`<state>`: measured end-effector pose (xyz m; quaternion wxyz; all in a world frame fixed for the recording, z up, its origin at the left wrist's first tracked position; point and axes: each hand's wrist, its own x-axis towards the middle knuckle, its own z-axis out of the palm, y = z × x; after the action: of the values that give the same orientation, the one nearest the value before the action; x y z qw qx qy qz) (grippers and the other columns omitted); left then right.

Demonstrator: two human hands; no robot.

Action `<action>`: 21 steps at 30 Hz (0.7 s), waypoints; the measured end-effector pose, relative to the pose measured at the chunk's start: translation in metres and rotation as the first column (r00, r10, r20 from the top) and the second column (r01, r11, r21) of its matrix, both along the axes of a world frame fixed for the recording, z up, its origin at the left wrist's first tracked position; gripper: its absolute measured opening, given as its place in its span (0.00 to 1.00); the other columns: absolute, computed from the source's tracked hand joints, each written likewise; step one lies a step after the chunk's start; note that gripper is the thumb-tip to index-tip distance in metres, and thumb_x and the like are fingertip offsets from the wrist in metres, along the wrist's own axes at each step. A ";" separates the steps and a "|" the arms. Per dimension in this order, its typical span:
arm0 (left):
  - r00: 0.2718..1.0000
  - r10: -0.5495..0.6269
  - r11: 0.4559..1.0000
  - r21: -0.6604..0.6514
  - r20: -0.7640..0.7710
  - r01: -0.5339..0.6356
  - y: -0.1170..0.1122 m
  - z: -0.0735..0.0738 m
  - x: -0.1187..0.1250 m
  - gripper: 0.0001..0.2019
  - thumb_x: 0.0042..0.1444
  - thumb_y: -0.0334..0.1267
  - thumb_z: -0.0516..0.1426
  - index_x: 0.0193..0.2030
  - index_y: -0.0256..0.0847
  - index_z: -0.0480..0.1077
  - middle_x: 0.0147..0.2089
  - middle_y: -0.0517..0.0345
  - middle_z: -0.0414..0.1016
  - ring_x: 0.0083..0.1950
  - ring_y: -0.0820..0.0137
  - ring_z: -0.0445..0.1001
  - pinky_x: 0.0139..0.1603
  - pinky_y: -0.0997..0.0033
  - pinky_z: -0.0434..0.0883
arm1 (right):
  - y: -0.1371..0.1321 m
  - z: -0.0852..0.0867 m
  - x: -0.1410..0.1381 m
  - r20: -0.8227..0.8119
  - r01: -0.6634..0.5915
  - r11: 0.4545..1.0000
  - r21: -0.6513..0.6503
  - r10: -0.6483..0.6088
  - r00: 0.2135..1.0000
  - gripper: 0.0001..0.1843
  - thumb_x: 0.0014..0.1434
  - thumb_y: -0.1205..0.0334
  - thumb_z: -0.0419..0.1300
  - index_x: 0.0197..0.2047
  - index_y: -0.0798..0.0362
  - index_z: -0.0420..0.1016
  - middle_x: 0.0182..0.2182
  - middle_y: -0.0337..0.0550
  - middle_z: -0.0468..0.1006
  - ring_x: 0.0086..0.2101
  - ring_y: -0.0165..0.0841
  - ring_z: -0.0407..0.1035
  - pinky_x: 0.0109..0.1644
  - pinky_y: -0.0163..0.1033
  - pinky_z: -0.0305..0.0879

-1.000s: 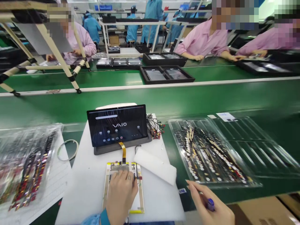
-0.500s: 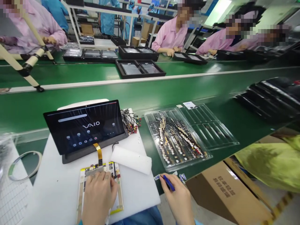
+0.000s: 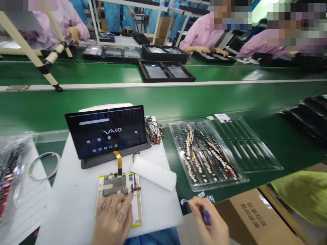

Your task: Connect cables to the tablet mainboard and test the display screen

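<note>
While the person's left hand (image 3: 111,216) lies palm down over the lower part of a yellow-edged circuit board assembly (image 3: 119,200), its fingers (image 3: 120,204) are loosely spread and curved, their tips on the board; it presses or rests there without closing around anything. The assembly lies flat on a white work mat (image 3: 68,200), joined by an amber ribbon cable (image 3: 117,160) to a VAIO tablet (image 3: 106,132), which stands tilted in a dark holder (image 3: 114,154) with its home screen lit. The right hand (image 3: 211,221) hangs off the mat's right edge, bent inward at the wrist, thumb and fingers closed in a pinch on a blue-barrelled pen (image 3: 206,217), whose tip is hidden. Small labels (image 3: 201,194) lie on the green conveyor belt (image 3: 178,98) just beside those fingertips. A white foam block (image 3: 153,173) sits between the 2 hands and the tablet, touching neither hand. To the right, a clear plastic tray (image 3: 204,156) holds rows of cables, and a cardboard box (image 3: 255,217) stands below the belt's edge. Across the belt, 3 co-workers in pink sleeves (image 3: 201,34) handle black trays (image 3: 166,73).
</note>
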<state>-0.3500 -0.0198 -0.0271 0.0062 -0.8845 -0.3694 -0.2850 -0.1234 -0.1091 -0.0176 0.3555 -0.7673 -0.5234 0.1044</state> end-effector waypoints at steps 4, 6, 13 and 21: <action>0.997 0.082 0.997 -0.006 0.011 -0.082 0.002 0.006 -0.002 0.10 0.55 0.26 0.49 0.40 0.40 0.68 0.31 0.58 0.69 0.33 0.71 0.69 0.42 0.68 0.60 | 0.016 0.000 -0.012 -0.077 -0.272 0.962 -0.029 0.270 0.960 0.08 0.63 0.61 0.49 0.34 0.51 0.65 0.28 0.41 0.68 0.28 0.31 0.65 0.29 0.32 0.64; 0.995 0.099 0.995 -0.034 0.034 -0.098 0.002 0.007 -0.001 0.11 0.56 0.26 0.48 0.40 0.40 0.68 0.31 0.57 0.69 0.33 0.70 0.68 0.42 0.68 0.61 | 0.033 -0.001 -0.025 -0.104 -0.373 0.927 -0.040 0.368 0.924 0.08 0.63 0.62 0.47 0.34 0.50 0.65 0.29 0.41 0.67 0.29 0.30 0.66 0.31 0.32 0.64; 0.981 0.154 0.976 -0.175 0.117 -0.132 -0.005 0.006 0.002 0.11 0.58 0.25 0.47 0.40 0.39 0.68 0.33 0.55 0.69 0.36 0.69 0.67 0.42 0.67 0.62 | 0.077 0.004 -0.055 -0.015 -0.485 0.866 -0.121 0.487 0.873 0.10 0.59 0.70 0.43 0.32 0.50 0.62 0.29 0.37 0.65 0.25 0.28 0.66 0.28 0.33 0.64; 0.996 0.067 0.984 -0.168 0.060 -0.056 0.000 0.010 0.010 0.14 0.58 0.27 0.46 0.45 0.40 0.67 0.40 0.50 0.68 0.43 0.65 0.67 0.43 0.64 0.63 | 0.078 -0.002 -0.056 0.180 -0.451 0.867 -0.214 0.489 0.854 0.12 0.50 0.75 0.44 0.32 0.50 0.61 0.28 0.36 0.64 0.23 0.29 0.65 0.23 0.32 0.61</action>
<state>-0.3398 -0.0194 -0.0175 -0.0705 -0.8603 -0.4189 -0.2817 -0.1798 -0.0306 -0.0193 0.1924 -0.6490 -0.7222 0.1420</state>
